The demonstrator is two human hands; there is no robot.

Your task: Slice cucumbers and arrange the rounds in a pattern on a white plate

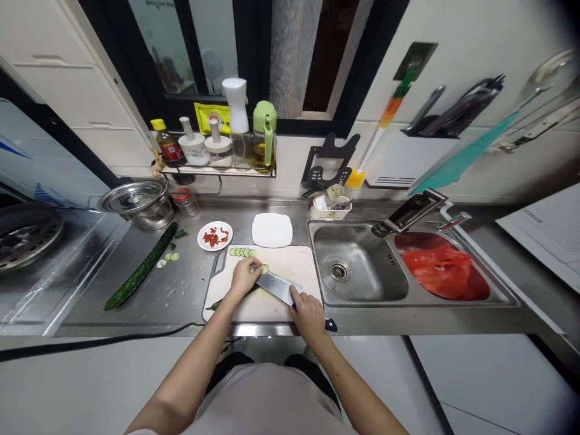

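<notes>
Cucumber point(217, 303) lies slanted on the white cutting board point(299, 263) at centre frame, mostly hidden under the left hand point(243, 277), whose fingers are curled down over it, pinning it to the board. The right hand point(309, 313) is wrapped tight around the handle of a cleaver point(277, 286), its blade resting right against the left fingertips. A row of cut slices point(242, 252) sits at the board's upper left edge. The likeliest trouble, as I judge it, is the blade meeting a fingertip, since the two are touching or nearly so. The cucumber could also roll under the hand. Left of the board a whole cucumber point(140, 267) lies on the steel counter point(181, 290), near a small plate of red pieces point(215, 235).
</notes>
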